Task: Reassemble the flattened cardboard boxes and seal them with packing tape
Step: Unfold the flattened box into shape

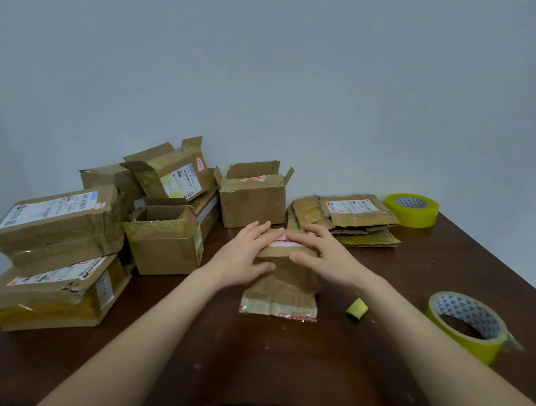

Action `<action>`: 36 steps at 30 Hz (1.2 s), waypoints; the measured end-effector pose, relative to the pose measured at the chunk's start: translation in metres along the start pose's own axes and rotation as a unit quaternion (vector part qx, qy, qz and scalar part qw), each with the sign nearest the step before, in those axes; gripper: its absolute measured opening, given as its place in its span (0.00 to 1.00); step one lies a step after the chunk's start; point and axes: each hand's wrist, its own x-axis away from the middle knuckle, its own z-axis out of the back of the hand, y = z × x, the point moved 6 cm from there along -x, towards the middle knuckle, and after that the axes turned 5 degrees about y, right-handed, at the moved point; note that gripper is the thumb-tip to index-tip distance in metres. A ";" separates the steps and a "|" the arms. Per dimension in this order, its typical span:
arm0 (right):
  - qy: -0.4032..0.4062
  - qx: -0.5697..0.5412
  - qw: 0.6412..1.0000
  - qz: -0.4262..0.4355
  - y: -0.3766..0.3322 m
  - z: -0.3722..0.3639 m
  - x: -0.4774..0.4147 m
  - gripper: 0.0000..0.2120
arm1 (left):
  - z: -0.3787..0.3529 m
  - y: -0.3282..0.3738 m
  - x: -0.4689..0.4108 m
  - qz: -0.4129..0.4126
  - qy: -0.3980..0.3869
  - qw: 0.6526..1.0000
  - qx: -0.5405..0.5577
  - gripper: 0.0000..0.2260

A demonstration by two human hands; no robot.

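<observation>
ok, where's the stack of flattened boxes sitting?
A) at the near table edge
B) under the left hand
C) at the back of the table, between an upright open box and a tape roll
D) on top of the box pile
C: the flattened stack lies at the back of the table, with the open box on one side and a tape roll on the other.

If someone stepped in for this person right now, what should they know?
Left hand and right hand: both flat on the top flaps of the small brown cardboard box, centre.
Yellow packing tape roll near right; second roll far right.
Done: rebuilt brown boxes piled left, some open-topped.
Left: probably tape this box, then the flattened cardboard stack behind.
</observation>
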 end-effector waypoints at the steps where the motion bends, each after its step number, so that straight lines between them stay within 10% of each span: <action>1: 0.010 -0.006 1.000 -0.001 0.002 0.000 0.000 0.21 | 0.001 -0.001 -0.001 -0.002 0.021 1.000 -0.003 0.32; 7: -0.020 0.130 0.991 0.012 0.001 0.000 -0.008 0.29 | -0.001 0.016 -0.009 -0.034 0.035 0.982 -0.184 0.34; 24: 0.072 0.044 0.996 -0.020 -0.012 0.021 0.020 0.21 | -0.004 0.044 -0.011 -0.001 0.056 0.997 -0.056 0.23; 36: 0.127 0.293 0.875 -0.363 0.042 0.092 0.132 0.29 | -0.008 0.054 -0.004 0.058 0.023 0.986 -0.154 0.23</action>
